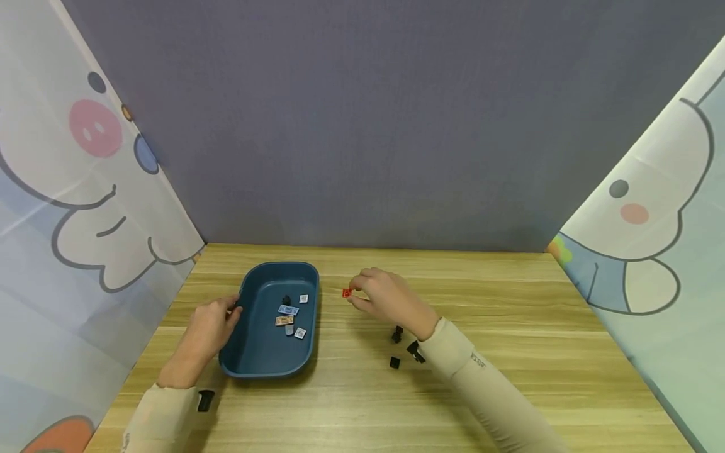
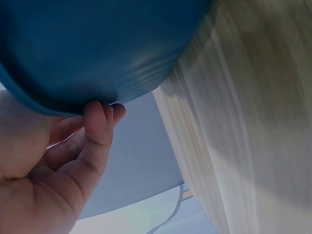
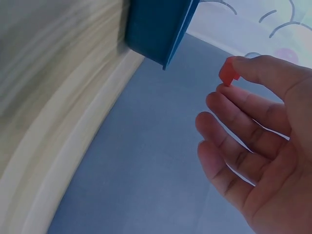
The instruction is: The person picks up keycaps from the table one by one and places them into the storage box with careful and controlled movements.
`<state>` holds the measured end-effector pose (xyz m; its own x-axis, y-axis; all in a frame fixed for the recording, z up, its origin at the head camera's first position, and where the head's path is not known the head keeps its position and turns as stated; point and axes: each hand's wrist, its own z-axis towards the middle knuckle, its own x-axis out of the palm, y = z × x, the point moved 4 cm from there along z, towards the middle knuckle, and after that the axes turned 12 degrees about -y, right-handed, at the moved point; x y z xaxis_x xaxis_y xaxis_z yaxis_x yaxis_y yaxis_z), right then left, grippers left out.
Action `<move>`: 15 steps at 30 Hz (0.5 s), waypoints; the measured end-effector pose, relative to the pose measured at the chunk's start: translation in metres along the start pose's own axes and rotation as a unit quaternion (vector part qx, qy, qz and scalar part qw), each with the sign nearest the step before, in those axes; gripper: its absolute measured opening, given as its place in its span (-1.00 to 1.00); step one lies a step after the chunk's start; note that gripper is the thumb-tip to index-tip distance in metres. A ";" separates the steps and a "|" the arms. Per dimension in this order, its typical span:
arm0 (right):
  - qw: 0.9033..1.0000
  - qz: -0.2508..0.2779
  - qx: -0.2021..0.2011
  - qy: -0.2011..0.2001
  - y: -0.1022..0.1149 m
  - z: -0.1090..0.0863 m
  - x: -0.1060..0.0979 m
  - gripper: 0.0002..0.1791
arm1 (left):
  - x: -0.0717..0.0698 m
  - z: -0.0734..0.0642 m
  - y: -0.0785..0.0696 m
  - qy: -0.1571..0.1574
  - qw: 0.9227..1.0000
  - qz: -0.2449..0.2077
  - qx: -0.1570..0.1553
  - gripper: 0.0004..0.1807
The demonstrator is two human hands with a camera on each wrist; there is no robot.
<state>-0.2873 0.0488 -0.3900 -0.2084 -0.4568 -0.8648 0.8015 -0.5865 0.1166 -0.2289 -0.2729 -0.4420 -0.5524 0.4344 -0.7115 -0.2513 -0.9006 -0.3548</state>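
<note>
My right hand (image 1: 391, 299) pinches a small red square piece (image 1: 347, 293) between thumb and forefinger, to the right of a blue tray (image 1: 266, 367). In the right wrist view the red piece (image 3: 228, 71) is held above the table, its other side against the thumb tip. My left hand (image 1: 209, 327) holds the left rim of the tray, its fingers at the edge. Inside the tray lie a blue note-like tile (image 1: 288, 310), an orange note-like tile (image 1: 284, 321), white printed squares (image 1: 300, 333), a pale piece (image 1: 289, 329) and a small black piece (image 1: 286, 300).
Under the right forearm are a dark jointed piece (image 1: 398, 334), a black piece (image 1: 416, 352) and a small black block (image 1: 394, 362). Another black piece (image 1: 206, 400) sits beside the left sleeve. A grey panel (image 1: 374, 126) stands behind the wooden table (image 1: 510, 302).
</note>
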 end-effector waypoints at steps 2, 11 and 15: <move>1.000 0.001 0.009 0.004 0.000 0.012 0.003 -0.80 | 0.001 0.000 0.000 -0.003 1.000 0.001 0.007 -0.72; 0.999 0.018 0.023 0.025 0.012 0.064 0.025 -0.77 | 0.001 0.000 0.000 -0.007 1.000 0.000 0.007 -0.72; 0.998 0.025 0.024 0.045 0.023 0.083 0.037 -0.77 | 0.000 -0.001 0.000 0.002 1.000 -0.003 -0.002 -0.72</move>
<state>-0.3232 -0.0373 -0.3788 -0.1159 -0.4246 -0.8979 0.7809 -0.5976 0.1818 -0.2282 -0.2731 -0.4426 -0.5475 0.4395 -0.7121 -0.2510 -0.8980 -0.3613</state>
